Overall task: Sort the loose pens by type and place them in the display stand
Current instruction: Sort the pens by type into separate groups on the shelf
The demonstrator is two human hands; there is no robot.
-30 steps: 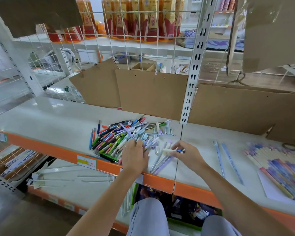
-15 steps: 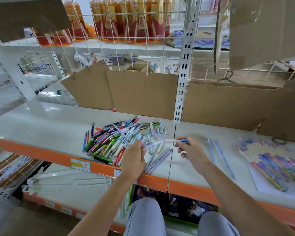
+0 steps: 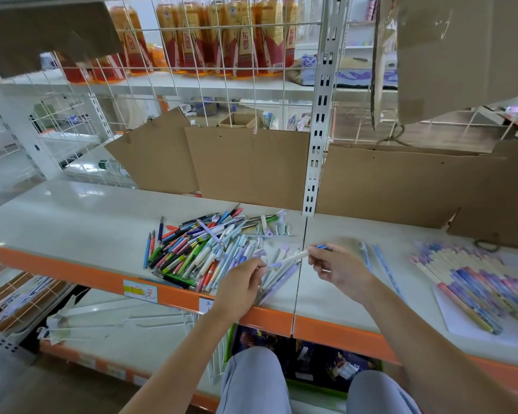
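Both hands pinch one white pen [image 3: 292, 258] (blue-tipped) above the shelf [image 3: 72, 222]: right hand [image 3: 338, 268] at its 2 o'clock end, left hand [image 3: 243, 282] at its 8 o'clock end. The pile [image 3: 204, 249] lies at 10 o'clock from the left hand.

Mixed pen pile [image 3: 204, 252] on shelf, white pen [image 3: 293, 258] lifted

The sorted pens [image 3: 473, 282] at right are motion-blurred; the left hand [image 3: 241, 283] hides pens beneath.

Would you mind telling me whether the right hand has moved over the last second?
Yes: the right hand has lifted off the pen pile, rightwards past the shelf seam.
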